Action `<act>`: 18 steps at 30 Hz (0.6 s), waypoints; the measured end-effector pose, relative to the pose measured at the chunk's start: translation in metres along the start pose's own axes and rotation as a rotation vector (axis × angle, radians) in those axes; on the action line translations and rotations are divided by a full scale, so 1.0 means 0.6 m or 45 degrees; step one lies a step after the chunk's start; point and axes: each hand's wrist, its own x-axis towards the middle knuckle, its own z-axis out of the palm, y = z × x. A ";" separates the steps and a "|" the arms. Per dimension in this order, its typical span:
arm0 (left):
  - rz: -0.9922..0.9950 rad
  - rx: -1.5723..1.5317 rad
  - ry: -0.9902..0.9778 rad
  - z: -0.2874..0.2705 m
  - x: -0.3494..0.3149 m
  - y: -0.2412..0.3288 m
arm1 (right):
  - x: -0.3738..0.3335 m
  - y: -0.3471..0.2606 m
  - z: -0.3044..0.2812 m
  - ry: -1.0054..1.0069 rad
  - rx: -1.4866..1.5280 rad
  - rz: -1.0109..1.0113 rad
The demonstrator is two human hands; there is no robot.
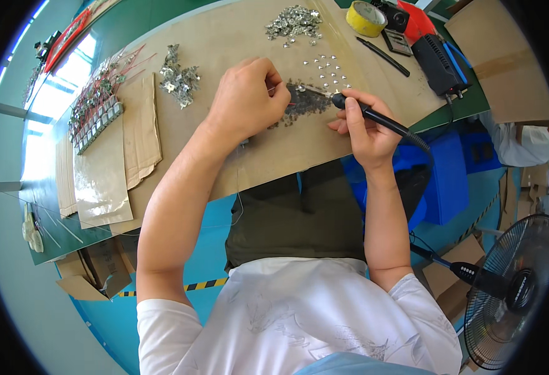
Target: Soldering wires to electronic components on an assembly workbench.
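My right hand (pixel 374 131) grips a black soldering iron (pixel 390 123), its metal tip pointing left over the board. Closed in a pinch, my left hand (pixel 246 97) is just left of the tip. Thin red wire (pixel 292 104) shows beside its fingertips; the rest of what it holds is hidden. Below both hands lies a dark, stained patch with many small bits (pixel 309 105). Several small shiny metal pieces (pixel 326 69) are spread beyond the tip. A larger heap of metal pieces (pixel 293 24) sits farther back, and another pile (pixel 179 76) lies left of my left hand.
On the left, a row of small parts with red wires (pixel 96 122) stands by cardboard sheets (pixel 142 131). Yellow tape (pixel 366 18), a black pen (pixel 382 56) and a black soldering station (pixel 438 65) are at the back right. A fan (pixel 512 290) stands at lower right.
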 end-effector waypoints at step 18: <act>0.036 0.113 -0.012 0.007 -0.004 0.000 | 0.003 -0.002 -0.001 -0.065 -0.076 0.023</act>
